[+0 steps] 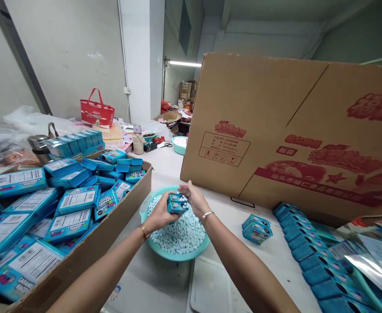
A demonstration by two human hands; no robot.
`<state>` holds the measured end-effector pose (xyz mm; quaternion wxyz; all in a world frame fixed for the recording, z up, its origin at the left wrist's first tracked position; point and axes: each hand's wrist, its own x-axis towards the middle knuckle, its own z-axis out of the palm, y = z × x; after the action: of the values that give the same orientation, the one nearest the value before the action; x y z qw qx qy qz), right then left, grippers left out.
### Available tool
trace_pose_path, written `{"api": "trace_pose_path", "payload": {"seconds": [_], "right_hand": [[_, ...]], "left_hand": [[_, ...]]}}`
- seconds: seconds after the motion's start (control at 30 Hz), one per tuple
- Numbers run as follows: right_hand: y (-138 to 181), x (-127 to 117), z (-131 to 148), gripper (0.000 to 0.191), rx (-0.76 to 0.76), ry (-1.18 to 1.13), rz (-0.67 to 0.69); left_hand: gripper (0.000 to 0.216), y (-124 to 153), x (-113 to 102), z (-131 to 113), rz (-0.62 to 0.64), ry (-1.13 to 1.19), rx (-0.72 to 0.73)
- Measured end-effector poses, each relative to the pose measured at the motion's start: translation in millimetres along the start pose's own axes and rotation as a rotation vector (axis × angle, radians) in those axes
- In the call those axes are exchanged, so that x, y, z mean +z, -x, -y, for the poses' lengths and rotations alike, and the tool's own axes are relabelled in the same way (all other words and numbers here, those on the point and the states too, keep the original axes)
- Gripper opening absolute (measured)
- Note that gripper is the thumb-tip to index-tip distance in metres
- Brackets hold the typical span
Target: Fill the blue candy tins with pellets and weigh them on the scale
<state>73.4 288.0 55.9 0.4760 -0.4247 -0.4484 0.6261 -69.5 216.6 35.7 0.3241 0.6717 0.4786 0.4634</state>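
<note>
My left hand (161,214) is closed around a pair of small blue candy boxes (177,203), held tilted above a turquoise basin (191,256). Pale blue round candies (179,234) fill the basin, and some white-blue pieces show at the boxes' right end. Close against that end is my right hand (194,199), cupped, with its fingers extended and partly apart; its palm side is mostly hidden. Two more blue boxes (257,229) stand together on the white table (164,163), right of the basin.
At the left, an open carton (112,237) is heaped with blue boxes. A large cardboard box (275,130) blocks the back right. Along the right runs a row of blue boxes (308,256). A white lid (210,284) lies in front of the basin; a bottle (138,140) stands behind.
</note>
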Motion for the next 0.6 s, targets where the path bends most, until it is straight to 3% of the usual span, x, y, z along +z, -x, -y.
{"api": "trace_pose_path", "payload": {"seconds": [0.23, 0.4, 0.5, 0.6], "right_hand": [[4, -7, -9, 0.062, 0.003, 0.032, 0.014], [16, 3, -10, 0.054, -0.084, -0.007, -0.057], [26, 1, -5, 0.053, 0.034, -0.064, 0.027], [35, -18, 6, 0.052, 0.074, -0.119, -0.027]], "left_hand": [[0.072, 6, -1, -6, 0.028, 0.145, -0.040], [0.077, 14, 6, -9, -0.024, 0.355, -0.086], [0.081, 25, 8, -7, -0.023, 0.488, -0.117], [0.089, 39, 0, -5, -0.021, 0.543, -0.159]]}}
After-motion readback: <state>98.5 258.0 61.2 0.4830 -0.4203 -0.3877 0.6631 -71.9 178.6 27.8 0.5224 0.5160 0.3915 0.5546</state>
